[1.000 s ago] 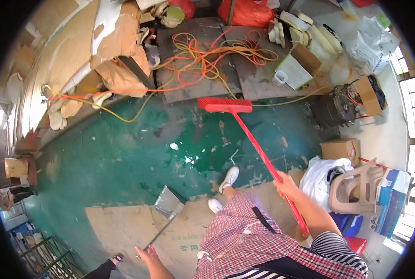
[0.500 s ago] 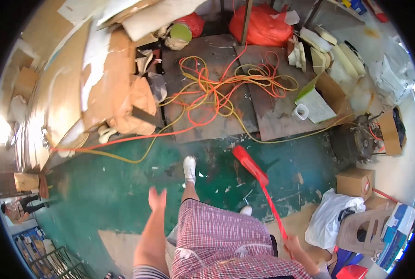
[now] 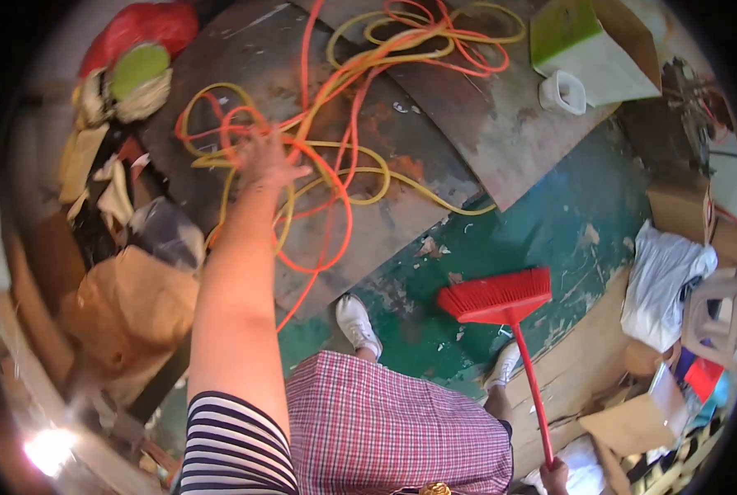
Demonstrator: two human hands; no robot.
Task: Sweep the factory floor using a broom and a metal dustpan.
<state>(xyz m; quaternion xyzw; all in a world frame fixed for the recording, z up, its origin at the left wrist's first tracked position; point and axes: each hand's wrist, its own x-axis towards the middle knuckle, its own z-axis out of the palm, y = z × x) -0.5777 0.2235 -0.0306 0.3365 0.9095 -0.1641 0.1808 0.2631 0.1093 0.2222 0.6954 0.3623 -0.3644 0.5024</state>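
Reaching open-fingered, the left hand [image 3: 263, 161] nears looped orange cables [image 3: 319, 157]; right hand [image 3: 555, 477] grips a red-bristled broom [image 3: 500, 299].

A red plastic broom [image 3: 500, 301] with a long red stick stands nearly upright, bristle head down over the green painted floor, while a tangle of orange and yellow extension cords [image 3: 344, 140] sprawls in loops over rusty metal sheets.

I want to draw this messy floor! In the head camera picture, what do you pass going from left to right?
Brown paper bag → left hand over the orange and yellow cords → red broom → white cup → white cloth bundle.
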